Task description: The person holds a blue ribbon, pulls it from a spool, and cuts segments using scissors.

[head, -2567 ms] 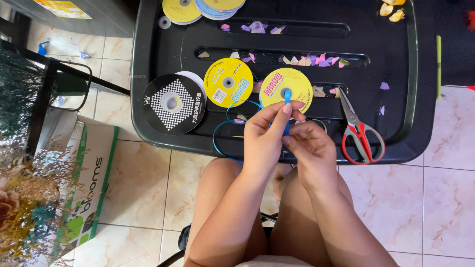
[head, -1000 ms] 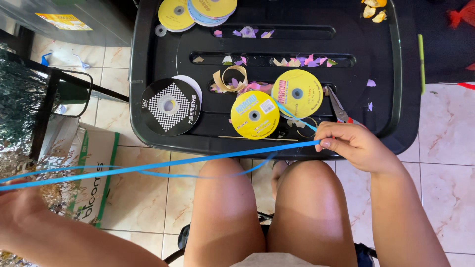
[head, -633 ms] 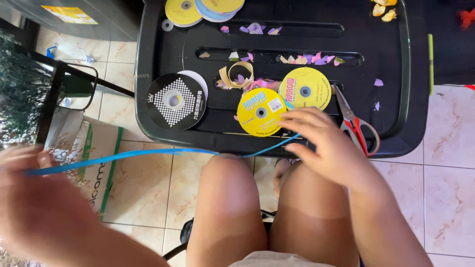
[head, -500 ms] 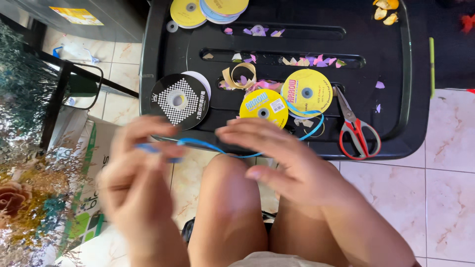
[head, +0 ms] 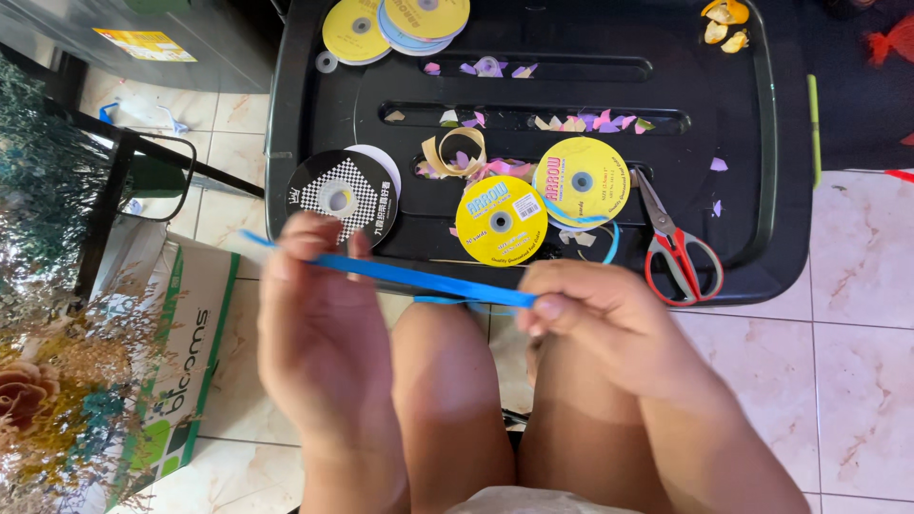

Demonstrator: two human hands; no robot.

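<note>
A length of blue ribbon (head: 419,279) is stretched taut above the knees, pinched at one end by the left hand (head: 319,314) and at the other by the right hand (head: 595,319), both grips clamped on it. Yellow spools (head: 502,221) and red-handled scissors (head: 678,243) lie within reach on the black tray (head: 781,190).

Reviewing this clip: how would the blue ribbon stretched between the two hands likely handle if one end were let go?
The blue ribbon is thin and flat, so probably floppy and very light. It runs straight only because the left hand and right hand pinch it taut; the loose part near the yellow spool curls. Its glossy look suggests it may slip.
</note>
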